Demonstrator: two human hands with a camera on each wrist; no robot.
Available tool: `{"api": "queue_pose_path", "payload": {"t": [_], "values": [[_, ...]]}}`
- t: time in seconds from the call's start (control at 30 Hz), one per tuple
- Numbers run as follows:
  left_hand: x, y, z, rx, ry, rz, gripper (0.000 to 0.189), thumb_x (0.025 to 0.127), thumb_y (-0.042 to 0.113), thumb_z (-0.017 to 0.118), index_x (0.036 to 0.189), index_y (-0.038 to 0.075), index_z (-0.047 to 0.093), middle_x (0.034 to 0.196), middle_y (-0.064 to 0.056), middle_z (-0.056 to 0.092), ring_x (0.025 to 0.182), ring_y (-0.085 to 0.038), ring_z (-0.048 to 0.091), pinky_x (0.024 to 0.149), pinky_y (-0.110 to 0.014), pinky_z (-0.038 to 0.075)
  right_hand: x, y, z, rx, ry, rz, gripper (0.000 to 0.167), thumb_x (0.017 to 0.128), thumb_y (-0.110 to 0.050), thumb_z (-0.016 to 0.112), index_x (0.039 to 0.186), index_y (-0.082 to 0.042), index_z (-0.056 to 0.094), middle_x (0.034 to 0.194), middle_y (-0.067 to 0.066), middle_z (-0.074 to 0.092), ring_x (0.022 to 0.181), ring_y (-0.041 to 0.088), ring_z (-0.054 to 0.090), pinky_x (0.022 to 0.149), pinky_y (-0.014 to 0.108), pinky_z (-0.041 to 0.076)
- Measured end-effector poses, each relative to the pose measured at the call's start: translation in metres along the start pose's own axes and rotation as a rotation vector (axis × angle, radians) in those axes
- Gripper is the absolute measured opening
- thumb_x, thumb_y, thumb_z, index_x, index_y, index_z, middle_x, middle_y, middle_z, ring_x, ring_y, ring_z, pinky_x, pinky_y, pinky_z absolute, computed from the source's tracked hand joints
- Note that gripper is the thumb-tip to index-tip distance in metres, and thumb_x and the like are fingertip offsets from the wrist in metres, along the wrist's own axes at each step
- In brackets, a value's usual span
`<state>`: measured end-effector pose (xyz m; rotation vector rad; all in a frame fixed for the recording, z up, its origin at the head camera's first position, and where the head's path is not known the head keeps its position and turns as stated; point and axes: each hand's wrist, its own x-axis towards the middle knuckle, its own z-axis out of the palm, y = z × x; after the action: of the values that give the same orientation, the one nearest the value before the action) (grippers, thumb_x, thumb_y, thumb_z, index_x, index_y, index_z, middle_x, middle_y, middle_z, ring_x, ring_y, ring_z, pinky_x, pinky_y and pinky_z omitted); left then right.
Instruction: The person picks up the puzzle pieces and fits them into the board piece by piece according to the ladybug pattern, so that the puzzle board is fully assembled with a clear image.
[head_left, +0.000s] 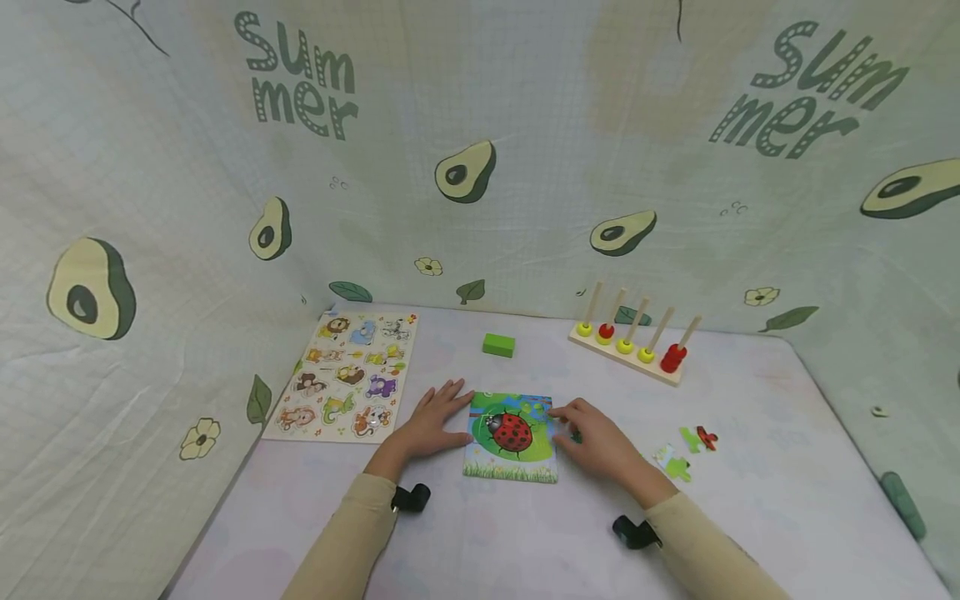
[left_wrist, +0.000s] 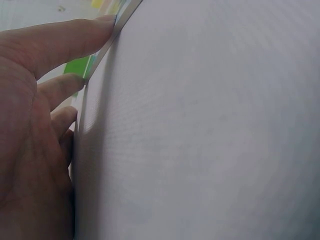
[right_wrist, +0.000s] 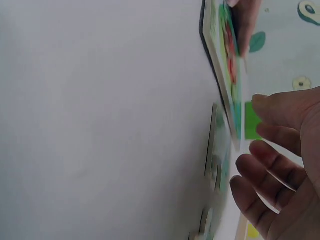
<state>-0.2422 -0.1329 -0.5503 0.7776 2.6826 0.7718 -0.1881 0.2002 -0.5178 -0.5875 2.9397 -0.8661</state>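
A square ladybug puzzle [head_left: 512, 437] lies flat on the table between my hands. My left hand [head_left: 433, 421] rests at its left edge with fingers extended; in the left wrist view, the thumb [left_wrist: 75, 40] meets the board's edge. My right hand [head_left: 600, 442] is just off the right edge. Its fingers [right_wrist: 270, 157] are loosely bent in the right wrist view, with nothing between them. Beside the puzzle there, a loose puzzle piece [right_wrist: 215, 145] lies on the table, mostly covered by my right hand in the head view.
Several loose puzzle pieces [head_left: 678, 469] lie right of my right hand. At the back are a green block [head_left: 498, 345] and a pegged stand [head_left: 626, 360] with red and yellow beads. On the left lies an animal puzzle board [head_left: 341, 379]. Printed cloth [head_left: 540, 100] hangs behind the table.
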Motion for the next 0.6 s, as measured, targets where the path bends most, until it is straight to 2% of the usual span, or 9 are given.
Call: {"api": "queue_pose_path", "payload": {"t": [0.2, 0.6], "values": [[-0.002, 0.001, -0.001, -0.011, 0.008, 0.006, 0.079, 0.093, 0.045, 0.07, 0.159, 0.019, 0.037, 0.17, -0.006, 0.017, 0.157, -0.026, 0.006, 0.127, -0.048, 0.0, -0.009, 0.019, -0.011, -0.028, 0.013, 0.088, 0.035, 0.093, -0.022, 0.075, 0.126, -0.012, 0.07, 0.104, -0.004, 0.059, 0.089, 0.012, 0.055, 0.077, 0.036, 0.052], [0.0, 0.0, -0.001, -0.002, 0.006, 0.006, 0.08, 0.093, 0.045, 0.07, 0.16, 0.019, 0.036, 0.17, -0.006, 0.017, 0.157, -0.026, 0.007, 0.127, -0.048, 0.001, -0.036, 0.051, -0.039, -0.049, 0.05, 0.176, 0.035, 0.094, -0.018, 0.072, 0.127, -0.006, 0.068, 0.104, 0.002, 0.06, 0.088, 0.017, 0.055, 0.072, 0.037, 0.05]]}}
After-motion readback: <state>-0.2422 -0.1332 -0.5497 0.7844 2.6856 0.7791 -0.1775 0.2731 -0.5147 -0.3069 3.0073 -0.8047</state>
